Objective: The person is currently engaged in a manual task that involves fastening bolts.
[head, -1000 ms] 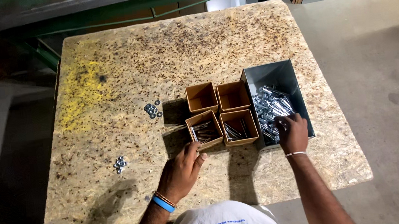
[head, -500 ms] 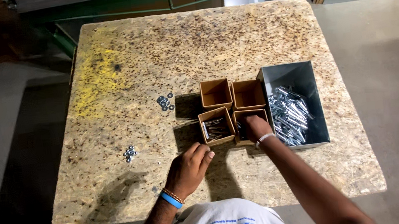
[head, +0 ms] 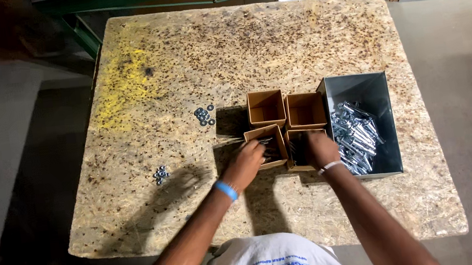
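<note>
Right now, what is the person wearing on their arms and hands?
Both arms are bare, with no sleeves and no gloves on the hands. The left wrist carries a bright blue wristband; the right wrist carries a thin pale bracelet. No rings can be made out.

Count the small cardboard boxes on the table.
4, in a square block left of the grey bin: back left, back right, front left, front right partly under a hand.

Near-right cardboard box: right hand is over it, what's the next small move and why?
Probably release into that box and draw the right hand back toward the grey bin. The hand covers the box's near edge, its fingers hidden, so a grip cannot be confirmed. The bin holds many bolts; both far boxes look empty. The left hand rests at the near-left box.
</note>
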